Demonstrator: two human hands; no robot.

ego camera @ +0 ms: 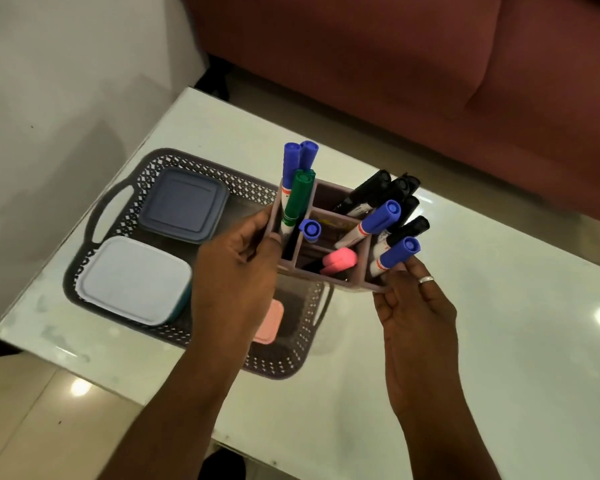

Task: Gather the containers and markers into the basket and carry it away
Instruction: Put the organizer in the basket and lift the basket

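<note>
Left hand (238,258) and right hand (413,299) clamped on marker organizer (329,244), held over basket (174,168); 3 containers inside; next: lower into free right end

A glossy white table (465,341) fills the view. Behind it sits a red sofa (430,64), beside a white wall (49,64).
</note>
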